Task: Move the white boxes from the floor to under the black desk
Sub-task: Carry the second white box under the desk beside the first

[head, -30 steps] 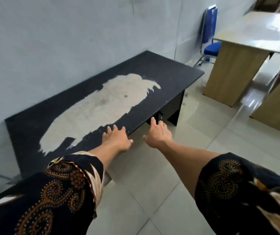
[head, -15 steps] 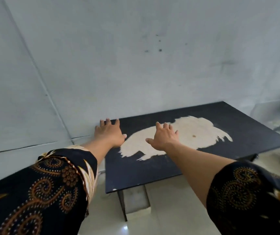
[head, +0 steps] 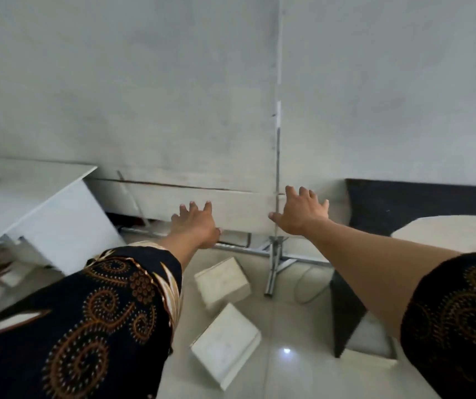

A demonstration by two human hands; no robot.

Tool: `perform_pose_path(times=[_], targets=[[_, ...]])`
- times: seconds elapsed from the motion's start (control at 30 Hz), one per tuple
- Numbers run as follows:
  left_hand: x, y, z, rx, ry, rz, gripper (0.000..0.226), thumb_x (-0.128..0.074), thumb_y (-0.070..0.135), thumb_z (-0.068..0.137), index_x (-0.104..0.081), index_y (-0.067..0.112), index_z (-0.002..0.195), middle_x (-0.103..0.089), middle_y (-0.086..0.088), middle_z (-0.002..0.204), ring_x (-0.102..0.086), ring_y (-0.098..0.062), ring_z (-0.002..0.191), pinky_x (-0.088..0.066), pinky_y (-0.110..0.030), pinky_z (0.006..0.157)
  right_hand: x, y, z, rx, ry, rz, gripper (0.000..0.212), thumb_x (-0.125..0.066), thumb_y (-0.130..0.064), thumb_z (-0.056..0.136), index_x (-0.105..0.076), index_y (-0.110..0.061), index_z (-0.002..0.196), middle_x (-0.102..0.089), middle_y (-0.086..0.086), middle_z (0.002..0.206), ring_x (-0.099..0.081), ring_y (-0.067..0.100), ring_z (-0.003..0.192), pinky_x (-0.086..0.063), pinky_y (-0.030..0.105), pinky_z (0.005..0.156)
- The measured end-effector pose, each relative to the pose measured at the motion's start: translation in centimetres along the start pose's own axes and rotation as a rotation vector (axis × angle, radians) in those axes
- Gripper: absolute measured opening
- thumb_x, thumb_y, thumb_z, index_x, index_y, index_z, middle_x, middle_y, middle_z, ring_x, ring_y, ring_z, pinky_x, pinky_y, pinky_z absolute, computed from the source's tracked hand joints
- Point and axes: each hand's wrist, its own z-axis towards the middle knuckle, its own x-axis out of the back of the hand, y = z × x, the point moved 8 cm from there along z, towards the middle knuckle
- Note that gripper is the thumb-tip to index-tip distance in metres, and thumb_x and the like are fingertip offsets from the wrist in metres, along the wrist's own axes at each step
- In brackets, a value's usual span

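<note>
Both your left hand (head: 195,223) and right hand (head: 300,214) hang spread, gripping nothing. Two flat white cardboard boxes (head: 221,279) lie on the floor at 6 o'clock; beware tripping on the metal stand (head: 272,263) beside the worn black desk (head: 398,208) at 3 o'clock.

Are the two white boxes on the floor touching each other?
Apart. In the head view a strip of bare floor tile shows between the farther white box and the nearer white box.
</note>
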Motion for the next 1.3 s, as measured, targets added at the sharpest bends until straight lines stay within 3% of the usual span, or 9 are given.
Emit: perform_pose_path(times=[0.23, 0.5, 0.77, 1.0, 1.3], targets=[[-7.5, -14.1, 2.0, 0.048, -0.094, -0.068, 0.082, -0.051, 0.057, 0.094, -0.013, 0.02, 0.158, -0.016, -0.015, 0.165, -0.017, -0.037, 0.151, -0.025, -0.049, 0.119, -11.3, -12.4, 0.1, 0.075, -0.176, -0.066, 0.077, -0.057, -0.063, 0.088, -0.032, -0.018, 0.146, -0.037, 0.014, 0.151, -0.031, 0.034, 0.142, -0.025, 0.062, 0.113], [-16.2, -20.4, 4.2, 0.183, -0.23, -0.159, 0.083, -0.05, 0.056, 0.094, -0.009, 0.022, 0.158, -0.017, -0.017, 0.163, -0.018, -0.039, 0.149, -0.025, -0.052, 0.115, -21.5, -16.9, 2.0, 0.137, -0.31, -0.15, 0.08, -0.058, -0.066, 0.085, -0.035, -0.02, 0.146, -0.038, 0.012, 0.152, -0.031, 0.031, 0.143, -0.027, 0.056, 0.112], [-26.4, -20.3, 7.9, 0.305, -0.379, -0.202, 0.075, -0.045, 0.049, 0.099, -0.008, 0.022, 0.158, -0.014, -0.014, 0.165, -0.012, -0.036, 0.152, -0.024, -0.05, 0.117, -31.2, -15.5, 8.3, 0.174, -0.469, -0.2, 0.079, -0.059, -0.064, 0.086, -0.034, -0.018, 0.145, -0.04, 0.013, 0.151, -0.034, 0.034, 0.141, -0.029, 0.061, 0.112], [-36.2, -17.5, 11.6, 0.417, -0.519, -0.29, 0.074, -0.046, 0.048, 0.1, -0.008, 0.023, 0.158, -0.016, -0.014, 0.163, -0.015, -0.036, 0.151, -0.029, -0.05, 0.114, -41.9, -12.3, 13.9, 0.223, -0.643, -0.244, 0.077, -0.059, -0.062, 0.085, -0.036, -0.017, 0.143, -0.043, 0.016, 0.146, -0.042, 0.036, 0.135, -0.037, 0.055, 0.107], [-54.4, -16.2, 13.1, 0.637, -0.694, -0.411, 0.078, -0.048, 0.052, 0.097, -0.01, 0.022, 0.158, -0.027, -0.014, 0.159, -0.021, -0.036, 0.148, -0.032, -0.051, 0.112, -59.5, -5.0, 16.3, 0.083, -0.824, -0.142, 0.084, -0.064, -0.052, 0.088, -0.027, -0.012, 0.152, -0.037, 0.023, 0.149, -0.04, 0.04, 0.136, -0.038, 0.049, 0.108]])
